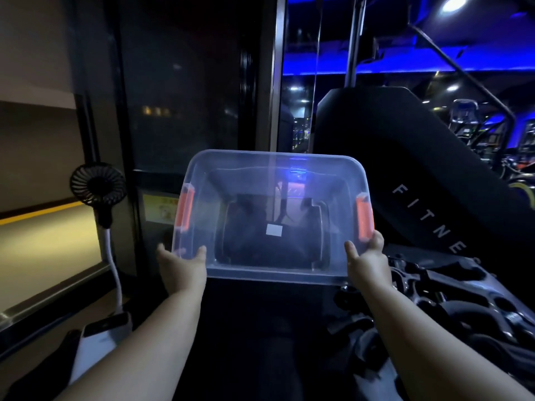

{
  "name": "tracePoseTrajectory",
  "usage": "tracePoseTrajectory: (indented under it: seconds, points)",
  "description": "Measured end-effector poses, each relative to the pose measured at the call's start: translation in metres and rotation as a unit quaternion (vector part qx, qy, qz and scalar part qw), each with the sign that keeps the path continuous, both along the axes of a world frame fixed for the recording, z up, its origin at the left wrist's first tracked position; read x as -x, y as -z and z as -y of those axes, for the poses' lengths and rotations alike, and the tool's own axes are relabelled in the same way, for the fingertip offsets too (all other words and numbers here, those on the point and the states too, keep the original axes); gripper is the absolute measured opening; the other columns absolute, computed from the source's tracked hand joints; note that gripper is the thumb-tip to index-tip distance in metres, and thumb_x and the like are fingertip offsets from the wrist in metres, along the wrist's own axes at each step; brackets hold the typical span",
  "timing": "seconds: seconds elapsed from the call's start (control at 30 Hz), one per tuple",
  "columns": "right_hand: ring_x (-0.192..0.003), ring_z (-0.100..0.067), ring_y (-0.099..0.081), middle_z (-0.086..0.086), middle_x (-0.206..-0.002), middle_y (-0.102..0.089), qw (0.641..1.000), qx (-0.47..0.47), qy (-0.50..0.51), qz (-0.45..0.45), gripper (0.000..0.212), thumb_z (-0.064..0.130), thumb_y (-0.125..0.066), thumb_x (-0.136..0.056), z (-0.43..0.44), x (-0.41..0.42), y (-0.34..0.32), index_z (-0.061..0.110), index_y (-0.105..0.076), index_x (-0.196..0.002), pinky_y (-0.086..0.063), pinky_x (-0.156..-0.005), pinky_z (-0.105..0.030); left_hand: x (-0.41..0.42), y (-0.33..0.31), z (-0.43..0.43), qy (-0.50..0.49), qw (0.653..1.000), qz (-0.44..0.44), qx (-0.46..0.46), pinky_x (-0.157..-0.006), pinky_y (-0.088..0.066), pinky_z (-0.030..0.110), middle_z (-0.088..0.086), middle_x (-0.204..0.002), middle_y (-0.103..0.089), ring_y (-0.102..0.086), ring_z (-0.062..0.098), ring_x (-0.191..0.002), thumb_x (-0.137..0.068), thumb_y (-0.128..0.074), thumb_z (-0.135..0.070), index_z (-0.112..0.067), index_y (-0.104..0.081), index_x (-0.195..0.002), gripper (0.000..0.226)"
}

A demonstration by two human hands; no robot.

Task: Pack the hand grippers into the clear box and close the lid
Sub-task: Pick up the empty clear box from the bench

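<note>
1. I see the clear box (272, 169) held up mid-frame, tilted w/ its open side toward the camera; nothing inside.
2. Left hand (181, 263) grip: closed on box's near-left corner, thumb inside the rim.
3. Right hand (366, 260) grip: closed on near-right corner.
4. Orange latches (364, 217) on both short sides.
5. White sticker (274, 229) on box base, text unreadable.
6. "FITNE…" on the black machine (405, 157) at right.
7. Small black fan (98, 185) at left.
</note>
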State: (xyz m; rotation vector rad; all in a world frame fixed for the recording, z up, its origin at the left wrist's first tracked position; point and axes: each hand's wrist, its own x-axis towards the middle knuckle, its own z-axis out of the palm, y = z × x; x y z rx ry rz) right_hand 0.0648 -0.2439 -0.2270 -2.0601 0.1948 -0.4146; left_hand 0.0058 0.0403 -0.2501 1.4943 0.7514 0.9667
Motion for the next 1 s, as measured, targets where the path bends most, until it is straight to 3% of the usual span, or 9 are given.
tracePoseTrajectory:
  seconds: [0.07, 0.17, 0.23, 0.3, 0.43, 0.57, 0.63, 0.87, 1.0]
  points:
    - [-0.092, -0.032, -0.056, -0.013, -0.122, -0.057, 1.0, -0.01, -0.013, 0.006, 0.063, 0.039, -0.051, -0.095, -0.001, 0.012, 0.007, 0.029, -0.016, -0.146, -0.04, -0.076, -0.034, 0.015, 0.01, 0.003, 0.007, 0.997, 0.008, 0.083, -0.095, -0.043, 0.038, 0.01, -0.124, -0.061, -0.058, 0.031, -0.114, -0.08, -0.076, -0.022, -0.004, -0.038, -0.137, 0.071]
    - [-0.083, -0.027, -0.054, -0.009, -0.116, -0.059, 0.999, -0.028, -0.023, 0.013, 0.064, 0.035, -0.055, -0.094, -0.001, 0.026, 0.016, 0.03, -0.017, -0.145, -0.038, -0.069, -0.032, 0.028, 0.027, 0.006, 0.031, 0.987, 0.029, 0.155, -0.068, -0.049, 0.029, 0.018, -0.091, -0.069, -0.067, 0.03, -0.078, -0.078, -0.078, -0.021, 0.002, -0.06, -0.097, 0.036]
    - [-0.079, -0.026, -0.053, -0.007, -0.11, -0.058, 0.999, -0.032, -0.024, 0.018, 0.065, 0.035, -0.057, -0.094, -0.003, 0.032, 0.018, 0.031, -0.017, -0.145, -0.035, -0.065, -0.031, 0.035, 0.031, 0.015, 0.07, 0.979, 0.043, 0.186, -0.058, -0.046, 0.023, 0.014, -0.068, -0.066, -0.06, 0.021, -0.057, -0.079, -0.077, -0.019, 0.0, -0.063, -0.077, 0.024]
    - [-0.079, -0.025, -0.051, -0.003, -0.106, -0.055, 0.999, -0.036, -0.023, 0.031, 0.066, 0.034, -0.059, -0.093, -0.004, 0.035, 0.018, 0.03, -0.019, -0.145, -0.034, -0.067, -0.03, 0.037, 0.032, 0.024, 0.113, 0.967, 0.054, 0.222, -0.057, -0.05, 0.023, 0.009, -0.063, -0.062, -0.058, 0.018, -0.055, -0.08, -0.077, -0.016, -0.004, -0.059, -0.068, 0.025]
    - [-0.077, -0.024, -0.049, -0.004, -0.103, -0.055, 0.998, -0.039, -0.024, 0.049, 0.066, 0.032, -0.061, -0.092, -0.005, 0.033, 0.021, 0.027, -0.021, -0.145, -0.032, -0.066, -0.029, 0.038, 0.033, 0.035, 0.194, 0.937, 0.061, 0.283, -0.048, -0.053, 0.019, 0.01, -0.068, -0.064, -0.062, 0.017, -0.06, -0.081, -0.076, -0.017, -0.004, -0.059, -0.077, 0.022]
    - [-0.067, -0.018, -0.047, -0.006, -0.102, -0.057, 0.997, -0.04, -0.022, 0.061, 0.064, 0.029, -0.061, -0.093, -0.002, 0.031, 0.028, 0.026, -0.023, -0.144, -0.031, -0.056, -0.029, 0.04, 0.038, 0.042, 0.294, 0.906, 0.002, 0.305, -0.051, -0.054, 0.022, 0.007, -0.068, -0.063, -0.061, 0.016, -0.061, -0.08, -0.075, -0.031, -0.007, -0.061, -0.082, 0.028]
    - [-0.075, -0.022, -0.05, -0.005, -0.102, -0.057, 0.997, -0.039, -0.026, 0.068, 0.065, 0.028, -0.061, -0.092, 0.001, 0.029, 0.034, 0.026, -0.023, -0.145, -0.031, -0.062, -0.029, 0.041, 0.038, 0.042, 0.332, 0.891, -0.036, 0.308, -0.055, -0.053, 0.022, 0.005, -0.067, -0.063, -0.061, 0.015, -0.063, -0.078, -0.075, -0.035, -0.007, -0.062, -0.088, 0.033]
    - [-0.064, -0.013, -0.049, -0.002, -0.088, -0.056, 0.996, -0.027, -0.033, 0.076, 0.066, 0.028, -0.063, -0.091, 0.002, 0.018, 0.038, 0.023, -0.024, -0.145, -0.03, -0.057, -0.029, 0.041, 0.032, 0.035, 0.372, 0.866, -0.076, 0.325, -0.043, -0.048, 0.016, 0.004, -0.055, -0.063, -0.061, 0.013, -0.059, -0.084, -0.069, -0.038, -0.005, -0.063, -0.079, 0.034]
    - [-0.08, -0.026, -0.056, -0.004, -0.099, -0.058, 0.996, -0.019, -0.047, 0.077, 0.066, 0.029, -0.063, -0.091, 0.002, 0.011, 0.041, 0.023, -0.024, -0.144, -0.033, -0.068, -0.027, 0.041, 0.036, 0.036, 0.362, 0.867, -0.069, 0.335, -0.041, -0.048, 0.016, 0.005, -0.049, -0.061, -0.06, 0.015, -0.059, -0.088, -0.064, -0.031, -0.004, -0.063, -0.077, 0.029]
